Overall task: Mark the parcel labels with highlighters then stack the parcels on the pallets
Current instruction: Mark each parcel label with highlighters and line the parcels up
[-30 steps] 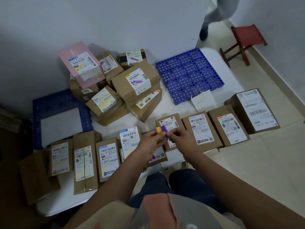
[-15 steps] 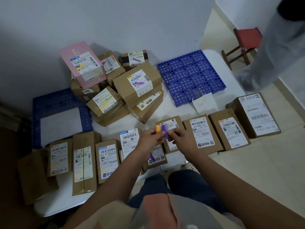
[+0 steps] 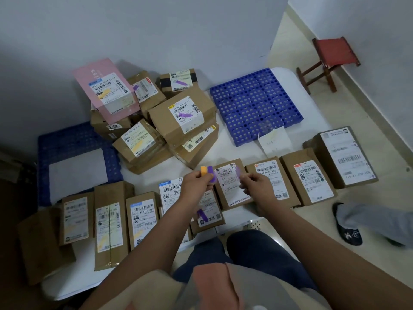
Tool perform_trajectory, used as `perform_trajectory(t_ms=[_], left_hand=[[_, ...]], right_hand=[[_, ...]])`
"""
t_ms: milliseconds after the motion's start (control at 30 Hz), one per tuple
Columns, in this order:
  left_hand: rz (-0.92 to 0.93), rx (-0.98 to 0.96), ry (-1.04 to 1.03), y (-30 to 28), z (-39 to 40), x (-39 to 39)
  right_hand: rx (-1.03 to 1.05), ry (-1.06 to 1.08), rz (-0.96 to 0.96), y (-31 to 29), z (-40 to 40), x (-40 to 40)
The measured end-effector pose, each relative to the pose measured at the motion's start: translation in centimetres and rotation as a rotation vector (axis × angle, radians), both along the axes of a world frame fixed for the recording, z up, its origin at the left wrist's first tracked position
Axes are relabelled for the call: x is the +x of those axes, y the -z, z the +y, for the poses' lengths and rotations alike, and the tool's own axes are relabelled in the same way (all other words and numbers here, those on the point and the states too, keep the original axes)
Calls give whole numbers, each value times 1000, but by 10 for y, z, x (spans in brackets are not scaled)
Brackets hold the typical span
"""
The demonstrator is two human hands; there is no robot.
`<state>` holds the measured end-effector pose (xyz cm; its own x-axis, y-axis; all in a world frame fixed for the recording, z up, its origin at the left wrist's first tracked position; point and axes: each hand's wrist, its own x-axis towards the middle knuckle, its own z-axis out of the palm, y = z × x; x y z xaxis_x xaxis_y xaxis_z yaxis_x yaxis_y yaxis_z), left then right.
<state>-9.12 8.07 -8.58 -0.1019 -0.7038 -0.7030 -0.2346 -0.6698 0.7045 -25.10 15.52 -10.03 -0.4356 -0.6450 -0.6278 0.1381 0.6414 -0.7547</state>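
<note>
My left grip (image 3: 196,183) pinches both highlighters (image 3: 209,173); my right grip (image 3: 257,186) pinches the purple cap (image 3: 238,173). The unmarked parcel (image 3: 232,184) lies directly beneath, long axis pointing away.

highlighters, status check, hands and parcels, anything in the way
Left hand grips orange and purple highlighters. Right hand pinches a blurred purple cap. Both above an unmarked parcel. Right pallet bare, nothing blocking.
</note>
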Motion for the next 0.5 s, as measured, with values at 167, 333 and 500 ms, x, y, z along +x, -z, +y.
perform_trajectory(t_ms=[167, 333, 500], left_hand=[[24, 11, -42, -3, -5, 15], [8, 17, -36, 0, -5, 26], [-3, 39, -29, 2, -4, 32]], right_hand=[[197, -348, 207, 26, 2, -9], [254, -522, 264, 46, -9, -7], [331, -652, 402, 61, -18, -4]])
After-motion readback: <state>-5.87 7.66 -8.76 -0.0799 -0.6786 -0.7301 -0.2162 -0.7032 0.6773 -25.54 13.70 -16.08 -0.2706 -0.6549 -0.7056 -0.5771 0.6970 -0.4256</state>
